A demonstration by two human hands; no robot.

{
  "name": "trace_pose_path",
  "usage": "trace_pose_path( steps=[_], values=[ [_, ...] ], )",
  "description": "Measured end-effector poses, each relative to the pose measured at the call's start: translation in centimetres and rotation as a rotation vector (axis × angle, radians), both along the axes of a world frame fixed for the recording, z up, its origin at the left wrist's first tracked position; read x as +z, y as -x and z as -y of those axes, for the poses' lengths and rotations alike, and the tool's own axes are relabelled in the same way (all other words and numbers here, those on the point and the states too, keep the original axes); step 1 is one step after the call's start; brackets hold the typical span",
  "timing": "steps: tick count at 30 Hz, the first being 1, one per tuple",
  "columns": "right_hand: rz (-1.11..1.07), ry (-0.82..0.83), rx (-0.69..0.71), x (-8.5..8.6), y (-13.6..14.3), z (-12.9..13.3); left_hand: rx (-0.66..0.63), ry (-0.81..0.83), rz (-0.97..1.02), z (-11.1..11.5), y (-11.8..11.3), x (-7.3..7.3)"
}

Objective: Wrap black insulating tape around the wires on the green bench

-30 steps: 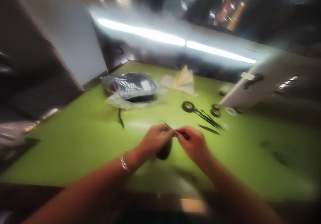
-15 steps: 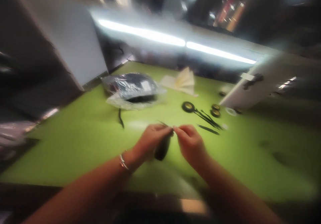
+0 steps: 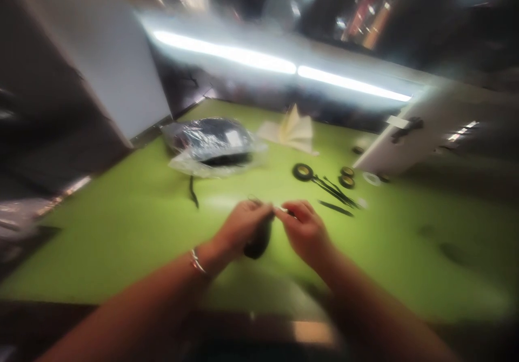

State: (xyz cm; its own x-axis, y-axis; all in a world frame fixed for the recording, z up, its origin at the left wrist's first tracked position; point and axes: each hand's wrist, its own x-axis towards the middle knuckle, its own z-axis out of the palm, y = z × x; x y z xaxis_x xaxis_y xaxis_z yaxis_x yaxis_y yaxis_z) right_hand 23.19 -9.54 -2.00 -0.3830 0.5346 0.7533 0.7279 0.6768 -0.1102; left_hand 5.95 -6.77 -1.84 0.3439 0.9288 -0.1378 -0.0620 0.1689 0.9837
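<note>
Over the middle of the green table (image 3: 141, 243), my left hand (image 3: 243, 224) is closed on a dark, rounded piece (image 3: 259, 240) that hangs below its fingers. A thin loop, like a wire or thread, sticks up behind that hand. My right hand (image 3: 306, 226) is curled, thumb and forefinger pinched, its fingertips close against those of my left. Something small with a pale, shiny bit shows at its fingers, too blurred to name. Whether the fingertips of both hands touch the same part, I cannot tell.
A clear plastic bag (image 3: 214, 140) with dark contents lies at the back left, a black strip (image 3: 193, 191) before it. Right of my hands are rolls of black tape (image 3: 303, 172), dark strips (image 3: 334, 208) and a white ring (image 3: 372, 178). Folded paper (image 3: 298, 132) stands behind.
Both hands have shifted slightly left in the view, along with the whole scene. The dark piece has tilted a little under my left hand, and more of the small thing shows at my right fingers.
</note>
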Motion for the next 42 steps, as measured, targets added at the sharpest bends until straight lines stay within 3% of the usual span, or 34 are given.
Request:
trace_pose_path(
  steps=[4,7,12,17,23,30,35,42],
  values=[
    [-0.227,0.280,0.078,0.5,0.2,0.0,0.034,-0.155,-0.116,0.0,-0.2,0.1],
    [-0.198,0.423,0.085,0.7,0.4,0.1,0.059,-0.268,-0.185,0.2,-0.4,0.1],
    [-0.186,0.476,0.045,1.2,0.4,0.6,0.004,-0.136,-0.208,0.3,-0.6,0.2],
    [-0.218,0.500,-0.043,2.0,0.4,0.8,-0.016,-0.191,-0.176,0.1,-0.6,0.2],
    [-0.406,0.565,-0.125,2.3,0.5,0.7,-0.089,-0.215,-0.090,0.1,-0.7,-0.2],
    [-0.518,0.595,-0.083,2.8,0.3,0.3,-0.167,-0.038,0.071,0.0,-0.4,-0.2],
    [-0.452,0.460,-0.059,2.5,0.0,0.2,-0.149,0.066,0.100,0.1,-0.1,0.6],
    [-0.301,0.291,-0.040,1.6,0.6,0.5,-0.055,0.007,0.055,0.5,-0.4,0.2]
  ],
)
